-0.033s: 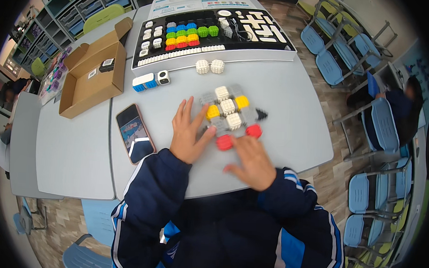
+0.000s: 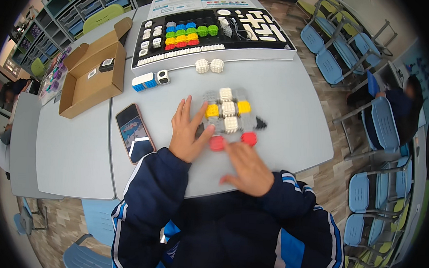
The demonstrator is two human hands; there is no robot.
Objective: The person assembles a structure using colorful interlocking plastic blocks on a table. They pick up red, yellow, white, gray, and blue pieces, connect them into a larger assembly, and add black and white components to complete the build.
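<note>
A flat assembly of connected cube blocks (image 2: 228, 108) lies on the table in front of me. It has white blocks down the middle, yellow ones at both sides and grey ones between. Two red blocks (image 2: 217, 143) form its near end, and a black pointed piece (image 2: 261, 123) sticks out at the right. My left hand (image 2: 186, 135) is open at the left side, with thumb and forefinger against or very close to the edge. My right hand (image 2: 248, 169) is open too, fingertips at the red blocks and thumb held apart.
A phone (image 2: 134, 132) lies left of my left hand. Beyond are a blue-and-white block row (image 2: 151, 80), two loose white blocks (image 2: 209, 66) and a kit tray (image 2: 214, 52) of coloured blocks. An open cardboard box (image 2: 92, 81) stands at the left. Stacked chairs (image 2: 362, 192) are at the right.
The block assembly has turned slightly clockwise; its red end has shifted left and its far end right. My right hand has moved a little left and nearer to me. The left hand has barely moved.
</note>
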